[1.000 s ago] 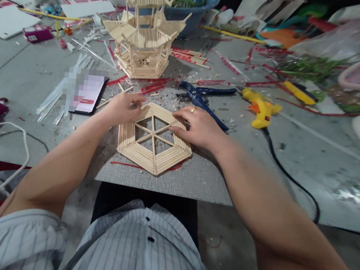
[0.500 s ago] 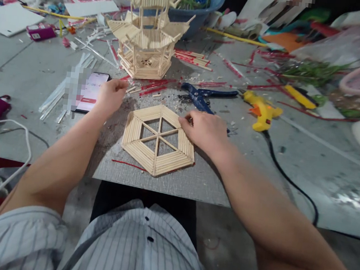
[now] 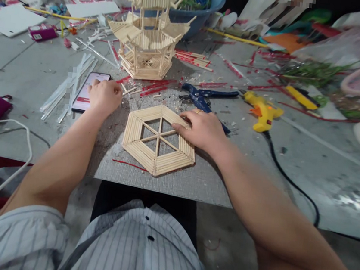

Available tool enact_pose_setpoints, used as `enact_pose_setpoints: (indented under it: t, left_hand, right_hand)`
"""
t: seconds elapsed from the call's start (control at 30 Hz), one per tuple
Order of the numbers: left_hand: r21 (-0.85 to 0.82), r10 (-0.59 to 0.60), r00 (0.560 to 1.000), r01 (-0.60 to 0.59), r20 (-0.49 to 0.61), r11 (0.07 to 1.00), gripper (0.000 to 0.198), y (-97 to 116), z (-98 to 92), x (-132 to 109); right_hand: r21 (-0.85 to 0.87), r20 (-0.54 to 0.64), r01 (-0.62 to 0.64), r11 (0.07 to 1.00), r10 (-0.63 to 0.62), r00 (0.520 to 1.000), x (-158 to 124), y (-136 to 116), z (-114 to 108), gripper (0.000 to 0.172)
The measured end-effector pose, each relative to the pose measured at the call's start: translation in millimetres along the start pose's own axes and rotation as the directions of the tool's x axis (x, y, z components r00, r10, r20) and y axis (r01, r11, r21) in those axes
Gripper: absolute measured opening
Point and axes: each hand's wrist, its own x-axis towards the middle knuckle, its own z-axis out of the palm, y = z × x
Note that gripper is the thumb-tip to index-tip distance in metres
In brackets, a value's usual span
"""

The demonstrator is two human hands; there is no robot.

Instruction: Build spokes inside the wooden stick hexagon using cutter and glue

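While the R hand [image 3: 205, 129] stays on the upper-right edge of the stick hexagon [image 3: 159, 134], the L hand [image 3: 103, 97] is off it! A sec ago both were on the rim; now the left's swung out over the phone [image 3: 83, 94], fingers half curled, and whether they touch the screen or have hold of anything, can't tell. Loose sticks [image 3: 129, 90] lie just by its fingertips. R hand's partly open, thumb & fingers a bit apart, resting on the rim, no firm grip that I can see. Hexagon's flat on the table [image 3: 209, 177], nr the front edge, hardly moved, so for the work it's down to one-handed steadying, w/ the left free of it. Beyond, the blue pliers [image 3: 200, 98], the glue gun [image 3: 263, 112] off to the right, and the stick tower [image 3: 150, 36] standing upright behind.
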Motion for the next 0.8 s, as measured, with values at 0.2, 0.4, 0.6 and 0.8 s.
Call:
enact_pose_setpoints:
  t: [0.2,0.4,0.6,0.8]
  left_hand:
    - [0.252,0.031,0.994,-0.058,0.109,0.966,0.025,-4.5,2.8,-3.7]
    - [0.285,0.093,0.981,-0.14,0.172,0.948,0.025,-7.0,6.3,1.0]
    - [-0.209,0.142,0.977,-0.108,0.158,0.972,0.013,5.0,2.4,-3.5]
    - [-0.604,0.288,0.902,-0.04,0.32,0.796,0.015,35.9,-15.6,-31.2]
  right_hand:
    - [-0.042,0.015,-0.057,0.998,0.058,0.998,0.3,-4.3,-2.2,0.042]
    - [-0.024,0.002,-0.121,0.992,0.121,0.993,0.8,-5.2,-1.6,0.043]
    - [0.042,-0.051,-0.067,0.997,0.07,0.996,2.7,3.2,0.5,0.046]
    - [0.125,-0.215,0.045,0.991,-0.017,0.976,-1.2,5.3,-9.7,0.055]
